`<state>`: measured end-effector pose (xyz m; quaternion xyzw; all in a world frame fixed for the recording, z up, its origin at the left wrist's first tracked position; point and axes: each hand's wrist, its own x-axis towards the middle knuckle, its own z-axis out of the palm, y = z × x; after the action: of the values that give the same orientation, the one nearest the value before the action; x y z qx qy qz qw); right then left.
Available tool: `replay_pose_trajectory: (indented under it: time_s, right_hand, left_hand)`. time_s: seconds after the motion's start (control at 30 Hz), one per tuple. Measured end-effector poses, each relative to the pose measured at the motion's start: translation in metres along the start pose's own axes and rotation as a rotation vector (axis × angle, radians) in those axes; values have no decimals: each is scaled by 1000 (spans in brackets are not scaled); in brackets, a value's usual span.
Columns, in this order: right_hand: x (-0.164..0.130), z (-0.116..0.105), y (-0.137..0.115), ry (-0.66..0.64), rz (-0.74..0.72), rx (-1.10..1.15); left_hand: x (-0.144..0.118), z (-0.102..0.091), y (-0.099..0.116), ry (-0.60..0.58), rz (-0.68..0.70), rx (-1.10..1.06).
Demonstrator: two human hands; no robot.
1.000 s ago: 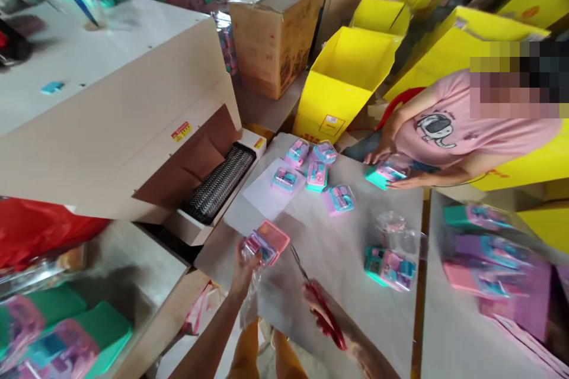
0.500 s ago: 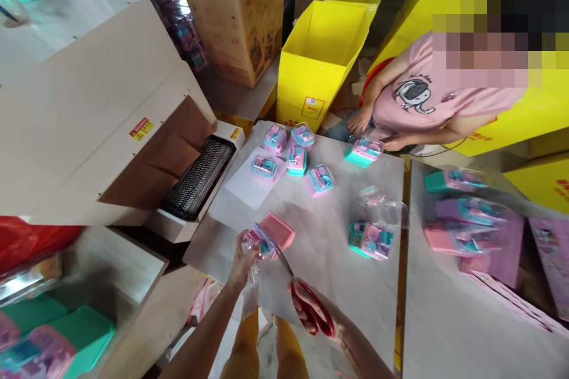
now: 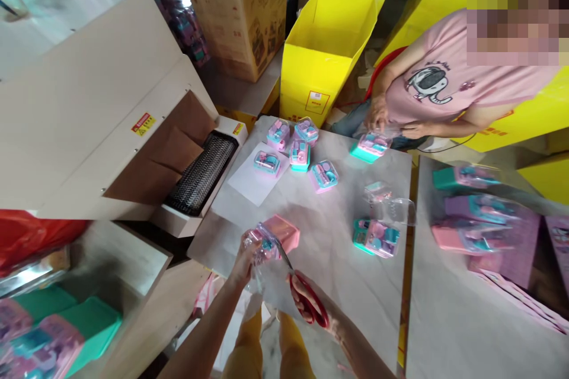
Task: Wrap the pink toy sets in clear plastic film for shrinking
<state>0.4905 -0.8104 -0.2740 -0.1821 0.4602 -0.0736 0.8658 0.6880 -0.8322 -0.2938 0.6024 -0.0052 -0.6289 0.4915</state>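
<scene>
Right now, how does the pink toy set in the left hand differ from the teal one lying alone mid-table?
The pink toy set has a pink base; the teal toy set has a teal one. The pink set is held in the left hand, with the red-handled scissors in the right hand at its wrap; the teal set lies untouched on the table. Both are small boxed sets under clear plastic.
</scene>
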Motion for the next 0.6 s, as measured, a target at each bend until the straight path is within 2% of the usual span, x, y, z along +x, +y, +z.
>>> replay_pose_trajectory:
  time_s: [0.17, 0.4, 0.6]
  right_hand:
    - [2, 0, 4, -1, -62, -54]
    - [7, -10, 12, -17, -127, -189]
    - [8, -11, 20, -27, -120, -99]
  left_hand:
    - [0, 1, 4, -7, -21, 11]
    - [4, -5, 3, 1, 31, 131]
    - [6, -3, 3, -7, 11, 238]
